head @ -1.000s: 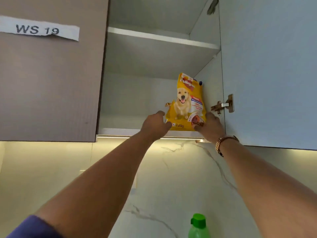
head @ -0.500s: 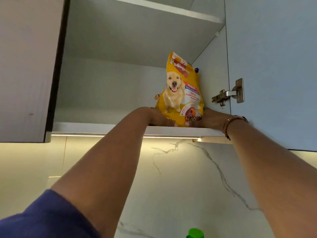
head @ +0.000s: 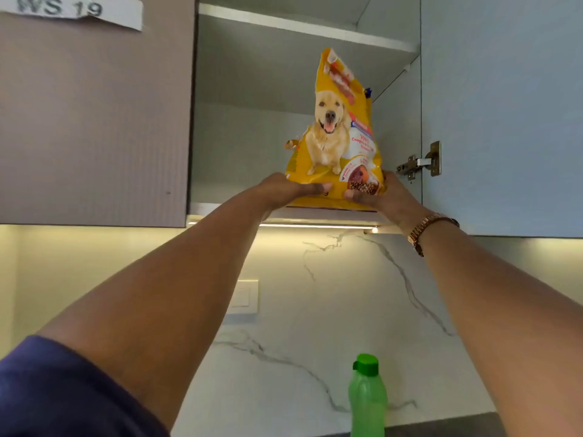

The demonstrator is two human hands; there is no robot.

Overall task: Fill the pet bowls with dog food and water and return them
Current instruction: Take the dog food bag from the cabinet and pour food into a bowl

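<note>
A yellow dog food bag (head: 339, 121) with a golden dog printed on it stands upright at the front edge of the lower shelf (head: 220, 208) in an open wall cabinet. My left hand (head: 285, 189) grips the bag's bottom left corner. My right hand (head: 383, 195), with a gold watch on the wrist, grips its bottom right corner. The bag's base juts slightly past the shelf edge. No pet bowls are in view.
The open cabinet door (head: 504, 115) hangs at the right, with a hinge (head: 419, 160). A closed door labelled "WS 19" (head: 94, 115) is at the left. A green bottle (head: 367, 398) stands on the counter below, against a marble backsplash with a wall switch (head: 243, 299).
Both hands have drawn the bag forward to the shelf's front edge, so it looks larger and closer. My view dipped back down, so the green bottle shows more fully.
</note>
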